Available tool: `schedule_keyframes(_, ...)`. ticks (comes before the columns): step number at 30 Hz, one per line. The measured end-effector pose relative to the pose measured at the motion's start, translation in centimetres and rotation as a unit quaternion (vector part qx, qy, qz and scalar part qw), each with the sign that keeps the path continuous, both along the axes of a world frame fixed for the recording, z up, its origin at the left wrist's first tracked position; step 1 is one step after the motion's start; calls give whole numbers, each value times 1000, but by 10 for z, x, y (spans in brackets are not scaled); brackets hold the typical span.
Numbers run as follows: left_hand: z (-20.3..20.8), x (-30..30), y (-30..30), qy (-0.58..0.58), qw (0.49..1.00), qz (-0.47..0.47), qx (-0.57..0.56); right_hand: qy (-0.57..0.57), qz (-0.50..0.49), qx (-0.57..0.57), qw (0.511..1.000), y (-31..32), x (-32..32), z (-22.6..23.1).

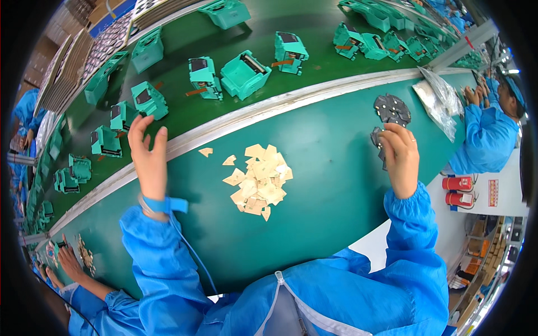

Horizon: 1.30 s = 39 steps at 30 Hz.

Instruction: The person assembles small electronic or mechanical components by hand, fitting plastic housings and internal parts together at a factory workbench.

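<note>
My left hand (149, 159) is raised at the conveyor's edge, thumb and fingers apart and nothing held. Just beyond its fingertips sits a green plastic housing (149, 101) with a dark panel. A blue wrist strap (162, 205) with a cord circles my left wrist. On the right, my right hand (402, 159) has its fingers curled together at a small cluster of black parts (376, 136); what lies between the fingertips is hidden. A larger pile of black parts (392, 108) is just beyond. Between my hands lies a heap of cream-coloured flat pieces (260, 176), with a few loose ones nearby.
A metal rail (241, 116) divides the green worktop (325, 185) from the conveyor (314, 84), which carries several more green housings (245, 74). Clear plastic bags (440, 101) lie at right, beside a co-worker (487, 129). Another person's hand (70, 263) is at lower left.
</note>
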<state>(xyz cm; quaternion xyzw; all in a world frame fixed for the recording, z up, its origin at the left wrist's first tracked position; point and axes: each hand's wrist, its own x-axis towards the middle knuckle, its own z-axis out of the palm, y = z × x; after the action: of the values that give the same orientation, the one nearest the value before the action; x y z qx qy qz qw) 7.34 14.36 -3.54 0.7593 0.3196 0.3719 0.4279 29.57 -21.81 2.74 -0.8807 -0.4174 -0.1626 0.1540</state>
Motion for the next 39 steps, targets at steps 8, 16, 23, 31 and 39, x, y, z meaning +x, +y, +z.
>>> schedule_keyframes(8,51,-19,-144,-116,878,-279,-371,419,322,50,848,97,-80,39)
schedule_keyframes(16,52,-35,-153,-83,849,-284,-438,437,423,10,794,112,-80,33)
schedule_keyframes(23,42,-34,-164,-125,850,-241,-450,258,374,55,889,102,-94,28)
schedule_keyframes(31,39,-27,-173,-137,935,-179,-275,410,308,127,849,98,-110,17)
schedule_keyframes(39,42,-23,-174,-62,978,-166,-111,422,302,129,845,95,-106,12)
